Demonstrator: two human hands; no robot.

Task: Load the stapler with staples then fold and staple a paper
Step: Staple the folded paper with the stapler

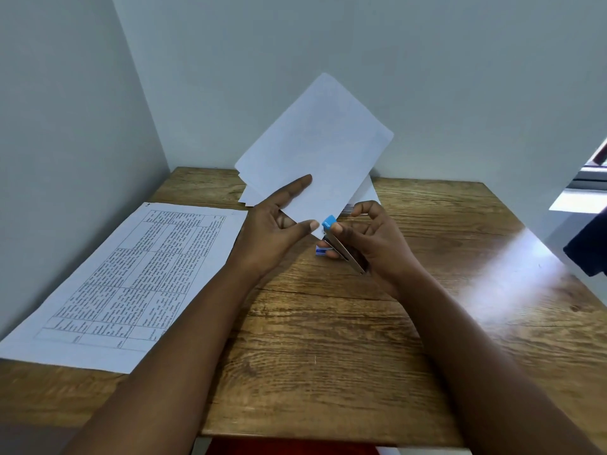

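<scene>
From the head camera, looking down, the person holds a folded white sheet of smooth paper up above a wooden table with rough brown grain. The left hand pinches the sheet near its lower corner: the thumb lies flat on the front side, the index finger stretches straight along the left edge, and the other fingers are behind the paper, where I cannot see them well. The paper stands tilted, its top corner pointing up toward the pale grey wall.

Just right of the left thumb, the right hand grips a small stapler with a blue plastic tip and a shiny metal body. The thumb presses on the top near the blue end, the curled fingers support it from below, and the index finger is lifted and bent above. The stapler's mouth sits at the lowest corner of the folded sheet; whether it bites the paper already, I cannot tell.

Left of the left wrist, a flat printed sheet with a black-lined table of text lies on the wood. Behind the fingers, under the raised sheet, a few loose white papers rest on the table. At the far right edge, a dark blue cloth is partly seen.
</scene>
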